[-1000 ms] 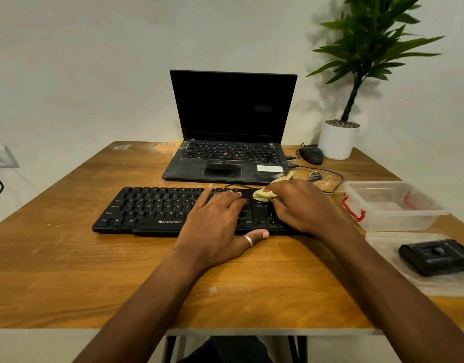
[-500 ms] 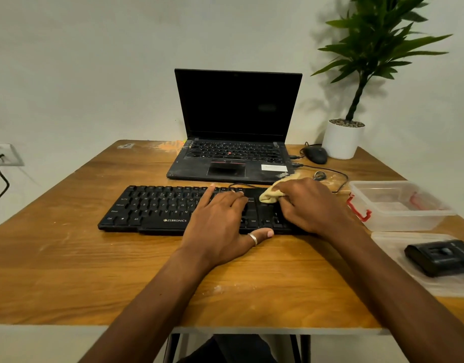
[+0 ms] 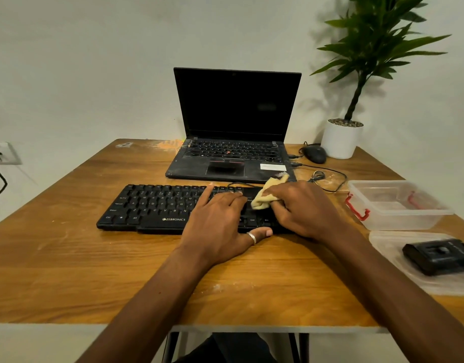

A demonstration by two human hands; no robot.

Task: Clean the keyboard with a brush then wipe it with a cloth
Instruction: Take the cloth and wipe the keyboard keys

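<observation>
Pins the keyboard (image 3: 157,205) flat on the desk (image 3: 68,258), in front of the laptop (image 3: 236,113), with the left hand (image 3: 220,218): fingers spread over keys right of centre, thumb along the near edge, likely to stop any sliding. Bunches the cloth (image 3: 265,197) in the right hand (image 3: 304,208), fingers curled round it, and presses it onto the right-end keys, just beside the left fingertips, for the wiping step.

Keyboard (image 3: 152,205): black, keys lettered in white.
Cloth (image 3: 266,197): pale yellow, plain.
Tabletop (image 3: 68,258): orange-brown, streaked with wood grain.
Laptop (image 3: 236,106): black, marked by one red dot among the keys.
Pot (image 3: 341,140): white.
Plant (image 3: 377,43): green.
Container (image 3: 398,213): clear, fitted with red clips.
</observation>
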